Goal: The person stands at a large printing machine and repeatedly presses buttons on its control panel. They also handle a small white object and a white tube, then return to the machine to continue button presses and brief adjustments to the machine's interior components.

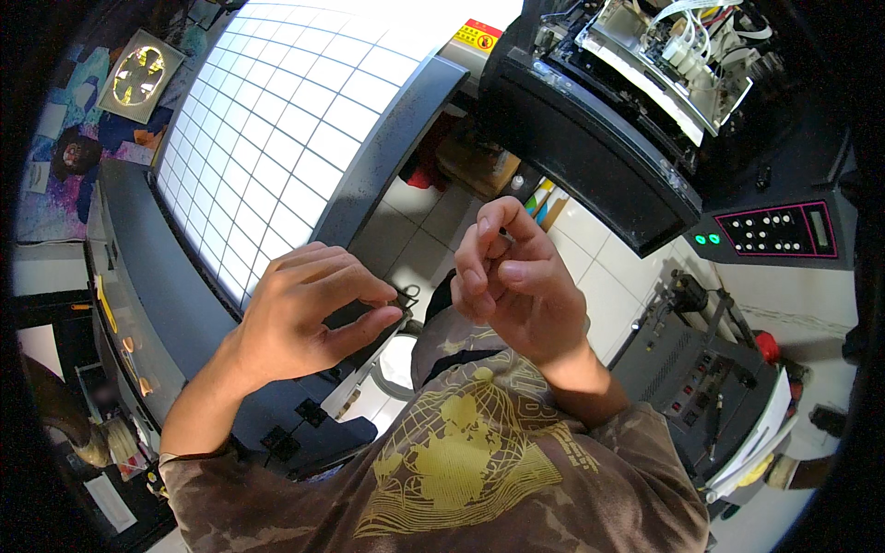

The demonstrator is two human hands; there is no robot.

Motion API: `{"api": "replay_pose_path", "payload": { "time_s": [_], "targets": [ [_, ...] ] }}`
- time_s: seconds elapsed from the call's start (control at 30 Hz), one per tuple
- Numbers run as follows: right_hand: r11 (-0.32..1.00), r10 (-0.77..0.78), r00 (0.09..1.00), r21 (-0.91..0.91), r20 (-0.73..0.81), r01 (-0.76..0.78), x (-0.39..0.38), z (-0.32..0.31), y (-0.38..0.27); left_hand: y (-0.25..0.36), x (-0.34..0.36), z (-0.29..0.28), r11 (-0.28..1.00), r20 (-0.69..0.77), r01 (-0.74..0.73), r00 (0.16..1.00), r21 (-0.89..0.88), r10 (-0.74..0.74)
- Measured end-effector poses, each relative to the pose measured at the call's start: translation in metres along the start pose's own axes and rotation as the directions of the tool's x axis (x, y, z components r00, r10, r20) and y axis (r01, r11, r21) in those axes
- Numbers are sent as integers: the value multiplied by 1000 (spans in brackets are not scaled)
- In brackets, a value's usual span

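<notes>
My left hand [304,313] hangs over the near right corner of a lit white grid-marked light table [258,129] with a dark grey frame [364,180]. Its fingers bend toward the thumb with a gap between the tips, and I see nothing held. A small dark wire-like object [408,297] shows just behind those fingertips, not clearly held. My right hand [521,286] is raised right of it, palm toward me, fingers loosely curled and apart, with no held thing visible. It is in front of a black machine [590,166], over the tiled floor.
Exposed wiring [687,51] tops the machine; a button panel [774,230] is at right. A grey equipment unit [682,378] stands lower right, a white bucket [396,369] below my hands. A small fan [138,76] and colourful prints [55,203] are far left.
</notes>
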State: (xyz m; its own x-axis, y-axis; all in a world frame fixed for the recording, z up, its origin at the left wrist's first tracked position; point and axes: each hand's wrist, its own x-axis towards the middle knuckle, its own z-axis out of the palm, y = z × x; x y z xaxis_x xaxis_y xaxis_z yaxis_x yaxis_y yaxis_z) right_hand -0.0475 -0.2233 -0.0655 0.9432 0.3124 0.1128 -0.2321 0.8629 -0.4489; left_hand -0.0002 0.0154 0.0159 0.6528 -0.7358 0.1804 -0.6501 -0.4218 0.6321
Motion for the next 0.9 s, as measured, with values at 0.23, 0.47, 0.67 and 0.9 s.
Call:
{"api": "replay_pose_path", "payload": {
  "time_s": [0.23, 0.47, 0.67, 0.9],
  "targets": [
    [974, -53, 998, -218, 32, 58, -1, 2, 7, 3, -2, -2, 1000, 27, 16, 999, -16, -16],
    [975, -23, 993, -219, 115, 48, 0, 7, 10, 7, -3, -4, 999, 69, 4, 998, -46, 0],
    [932, 40, 994, -362, 97, -2, 0, 14, 9, 16, -3, -5, 993, 11, 73, 997, -91, -72],
    [847, -52, 988, -518, 145, 121, -2, 16, 14, 17, -4, -6, 991, -74, 88, 993, -99, -95]
  ]
}}
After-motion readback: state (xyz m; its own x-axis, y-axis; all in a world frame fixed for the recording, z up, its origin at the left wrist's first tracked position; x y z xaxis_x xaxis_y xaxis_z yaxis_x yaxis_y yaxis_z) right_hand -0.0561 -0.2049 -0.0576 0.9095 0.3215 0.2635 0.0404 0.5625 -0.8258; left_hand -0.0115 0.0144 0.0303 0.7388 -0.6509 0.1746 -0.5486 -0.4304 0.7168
